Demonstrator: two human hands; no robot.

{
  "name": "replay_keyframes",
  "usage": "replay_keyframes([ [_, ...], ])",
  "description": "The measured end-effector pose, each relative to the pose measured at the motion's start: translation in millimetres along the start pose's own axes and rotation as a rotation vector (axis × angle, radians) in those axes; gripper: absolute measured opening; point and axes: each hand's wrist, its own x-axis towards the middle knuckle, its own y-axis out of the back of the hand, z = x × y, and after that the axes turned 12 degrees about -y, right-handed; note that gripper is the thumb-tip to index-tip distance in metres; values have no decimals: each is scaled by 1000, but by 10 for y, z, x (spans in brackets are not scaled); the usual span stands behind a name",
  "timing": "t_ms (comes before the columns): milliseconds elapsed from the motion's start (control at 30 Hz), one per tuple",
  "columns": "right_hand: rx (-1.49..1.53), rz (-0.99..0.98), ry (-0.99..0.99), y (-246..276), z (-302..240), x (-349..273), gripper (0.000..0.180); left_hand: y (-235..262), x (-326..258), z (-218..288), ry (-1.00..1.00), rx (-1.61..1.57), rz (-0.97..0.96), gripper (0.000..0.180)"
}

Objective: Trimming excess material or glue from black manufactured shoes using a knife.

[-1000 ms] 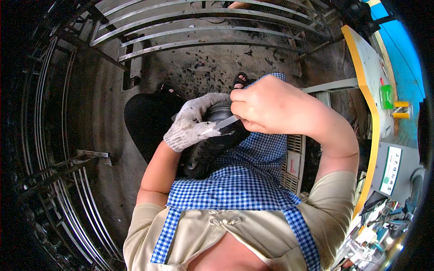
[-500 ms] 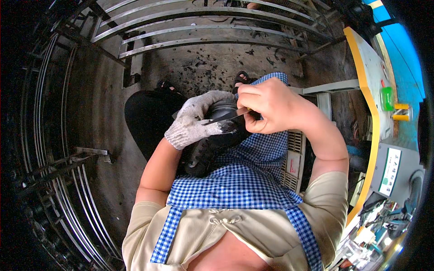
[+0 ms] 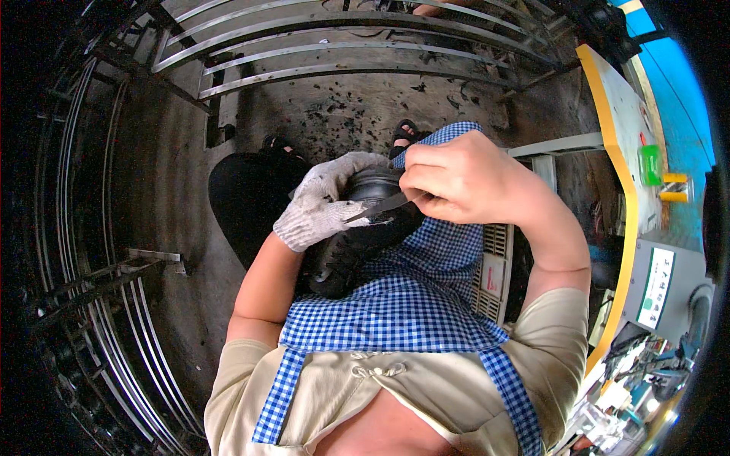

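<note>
The right hand point(image 3: 464, 178) pinched a thin blade point(image 3: 378, 207), its tip laid against the black rubber part point(image 3: 357, 243). The gloved left hand point(image 3: 323, 201) clasped that part from 9 o'clock, over the checked apron point(image 3: 395, 304). Curved metal bars point(image 3: 342, 45) stood at 12 o'clock.

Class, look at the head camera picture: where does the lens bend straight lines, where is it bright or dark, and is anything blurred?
In the head view, the metal bars curve toward the rim; black vignette fills the corners. Daylight falls evenly on the right hand, the gloved left hand and the checked apron; the black rubber part shows little detail. The centre is sharp; the clutter lower right smears.
</note>
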Motion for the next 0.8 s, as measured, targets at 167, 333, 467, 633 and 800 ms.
replay_keyframes([
  [167,-183,-127,-4,102,-120,126,9,-26,-1,11,94,-115,45,60],
  [333,-270,-268,-39,91,-173,209,11,-55,41,101,104,94,-12,61],
  [467,-260,-293,-36,47,-108,177,14,-48,11,-34,44,1,-10,62],
  [633,-161,-183,-27,-41,19,92,16,-36,18,-11,5,2,-21,63],
  [800,-7,-84,-34,-103,78,16,14,-28,19,-31,-33,41,-46,64],
])
